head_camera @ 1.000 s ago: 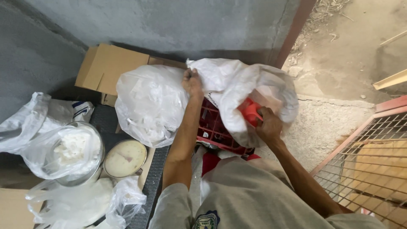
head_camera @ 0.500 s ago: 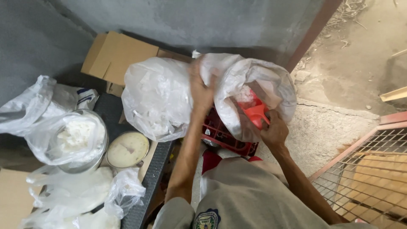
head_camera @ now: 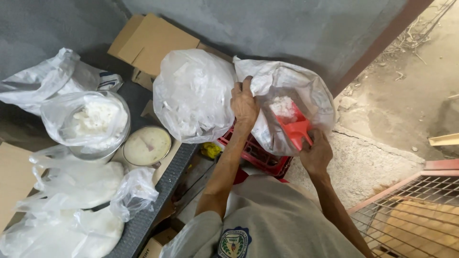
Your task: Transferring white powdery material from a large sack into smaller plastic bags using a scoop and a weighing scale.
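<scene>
My left hand (head_camera: 245, 102) grips the rim of a large white sack (head_camera: 306, 91) and holds its mouth apart. My right hand (head_camera: 315, 154) holds the handle of a red plastic scoop (head_camera: 294, 126) that carries a heap of white powder at the sack's mouth. A second bulging clear bag of white powder (head_camera: 193, 95) leans against the sack on the left. Both bags rest on a red plastic crate (head_camera: 260, 160).
To the left stand a weighing scale with a round dial (head_camera: 146, 145), a powder-filled bag on its pan (head_camera: 88, 122) and several smaller filled bags (head_camera: 71, 210). Flattened cardboard (head_camera: 148, 40) lies against the grey wall. A wire mesh panel (head_camera: 411, 215) is at lower right.
My right hand has lifted the red scoop up out of the sack, now loaded with white powder. My left hand stays on the sack's rim. The view has shifted a little.
</scene>
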